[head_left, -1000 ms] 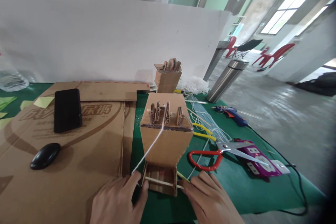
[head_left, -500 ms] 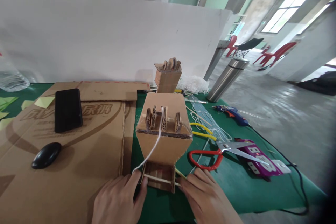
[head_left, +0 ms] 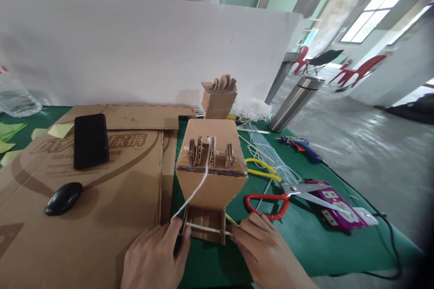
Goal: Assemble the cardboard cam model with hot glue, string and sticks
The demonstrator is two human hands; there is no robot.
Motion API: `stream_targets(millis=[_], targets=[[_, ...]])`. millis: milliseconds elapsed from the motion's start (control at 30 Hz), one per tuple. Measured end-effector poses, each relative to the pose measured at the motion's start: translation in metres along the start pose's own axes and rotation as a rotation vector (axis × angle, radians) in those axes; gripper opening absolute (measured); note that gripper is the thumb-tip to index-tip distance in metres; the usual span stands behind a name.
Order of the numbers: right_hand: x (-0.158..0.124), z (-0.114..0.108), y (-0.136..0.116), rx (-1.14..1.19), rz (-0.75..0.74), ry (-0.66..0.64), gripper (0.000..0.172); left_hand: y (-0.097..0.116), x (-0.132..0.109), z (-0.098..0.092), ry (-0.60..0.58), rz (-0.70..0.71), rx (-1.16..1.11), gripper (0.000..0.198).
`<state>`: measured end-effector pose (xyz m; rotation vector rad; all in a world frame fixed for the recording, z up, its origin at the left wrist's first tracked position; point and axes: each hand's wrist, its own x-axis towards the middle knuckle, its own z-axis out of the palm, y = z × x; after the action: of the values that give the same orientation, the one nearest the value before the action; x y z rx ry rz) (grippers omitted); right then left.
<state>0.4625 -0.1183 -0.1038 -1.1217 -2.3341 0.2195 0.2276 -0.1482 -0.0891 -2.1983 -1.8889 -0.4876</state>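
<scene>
A cardboard box model (head_left: 212,189) stands on the table in front of me, with small upright cardboard pieces on top. A white string (head_left: 195,192) runs from those pieces down to my left hand (head_left: 156,250), whose closed fingers grip it beside the left wall of a small open cardboard tray (head_left: 206,236). A thin wooden stick (head_left: 205,227) passes crosswise through the tray's side walls. My right hand (head_left: 262,244) pinches the stick's right end. Fingers hide both stick ends.
Red-handled scissors (head_left: 267,198) lie right of the model, near a purple package (head_left: 341,207) and a blue glue gun (head_left: 305,148). A steel flask (head_left: 294,106) stands behind. On cardboard sheets (head_left: 129,198) at left rest a phone (head_left: 91,141) and a black mouse (head_left: 63,198).
The view has shifted slightly, moving the surroundings a little to the right. The tray's near edge sits slightly higher in view. Both hands keep nearly the same grip.
</scene>
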Motion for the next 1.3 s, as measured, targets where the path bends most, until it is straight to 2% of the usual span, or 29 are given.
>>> stream_targets(millis=[400, 667, 867, 1067, 1300], targets=[[-0.005, 0.005, 0.0, -0.077, 0.001, 0.068, 0.023, 0.007, 0.003, -0.007, -0.095, -0.068, 0.138, 0.007], [-0.007, -0.002, 0.003, -0.147, 0.021, 0.112, 0.02, 0.01, 0.005, -0.011, -0.132, -0.092, 0.142, 0.009], [-0.01, -0.008, 0.005, -0.032, 0.076, 0.095, 0.008, 0.011, 0.005, -0.012, -0.126, -0.101, 0.127, 0.017], [-0.009, -0.008, 0.007, 0.042, 0.059, 0.058, 0.012, 0.011, 0.006, -0.013, -0.171, -0.102, 0.165, 0.012], [-0.008, -0.011, 0.007, 0.078, 0.051, 0.038, 0.015, 0.008, 0.003, -0.01, -0.154, -0.083, 0.161, 0.014]])
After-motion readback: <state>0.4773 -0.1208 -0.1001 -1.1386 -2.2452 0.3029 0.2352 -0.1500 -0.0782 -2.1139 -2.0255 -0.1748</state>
